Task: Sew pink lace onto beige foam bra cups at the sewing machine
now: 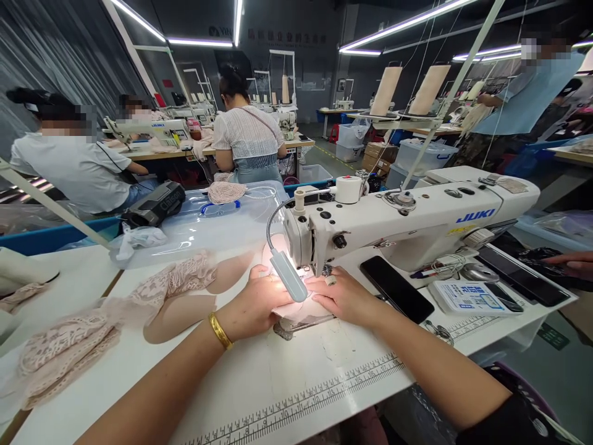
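Observation:
A white sewing machine [407, 216] stands on the table, its needle area lit by a small grey lamp [290, 276] on a bendable neck. Pale pink fabric [301, 312] lies under the machine's head. To the left of the needle, my left hand [257, 303] has its fingers bent around the fabric; the lamp hides part of them. My right hand [345, 296] presses on the fabric from the right with fingers stretched out. Joined to beige pieces, a length of pink lace [176, 281] trails across the table on the left.
A black phone [396, 288] and a blue-and-white box [466, 298] lie right of my right hand. A printed ruler [306, 402] runs along the front edge. Another person's hand [574, 262] shows at the right edge. Thread cones [386, 89] stand behind; co-workers sit ahead.

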`<state>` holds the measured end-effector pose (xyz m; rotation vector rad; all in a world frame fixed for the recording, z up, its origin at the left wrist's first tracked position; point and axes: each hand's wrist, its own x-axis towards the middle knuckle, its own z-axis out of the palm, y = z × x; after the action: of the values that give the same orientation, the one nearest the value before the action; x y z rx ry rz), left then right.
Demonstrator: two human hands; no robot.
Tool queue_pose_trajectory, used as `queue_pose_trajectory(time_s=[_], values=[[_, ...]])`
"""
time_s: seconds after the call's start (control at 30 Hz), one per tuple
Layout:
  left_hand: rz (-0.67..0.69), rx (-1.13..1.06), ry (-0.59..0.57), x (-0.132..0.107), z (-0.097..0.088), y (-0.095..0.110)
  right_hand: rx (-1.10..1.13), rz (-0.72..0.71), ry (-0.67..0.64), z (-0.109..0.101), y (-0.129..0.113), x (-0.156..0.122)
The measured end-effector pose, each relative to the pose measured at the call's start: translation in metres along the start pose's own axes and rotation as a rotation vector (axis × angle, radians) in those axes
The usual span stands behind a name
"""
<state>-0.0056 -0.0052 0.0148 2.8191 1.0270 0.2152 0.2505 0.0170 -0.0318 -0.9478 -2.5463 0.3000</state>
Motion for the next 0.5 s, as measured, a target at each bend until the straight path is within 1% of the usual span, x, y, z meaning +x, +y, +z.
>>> queue_pose_trajectory(time_s=[0.23,0.37,0.5], values=[[-0.002,-0.008,0.026,-0.0003,0.0001,-0.0057,-0.061,0.016,0.011,0.0040,-0.0015,0.0018],[-0.004,0.027,0.030,-0.0001,0.0005,-0.0068,-0.034,0.012,0.027,0.0054,-0.0018,0.0016],[0.011,0.018,0.042,0.0000,-0.0008,-0.0067,0.014,-0.009,0.019,0.0055,0.0000,0.0002]])
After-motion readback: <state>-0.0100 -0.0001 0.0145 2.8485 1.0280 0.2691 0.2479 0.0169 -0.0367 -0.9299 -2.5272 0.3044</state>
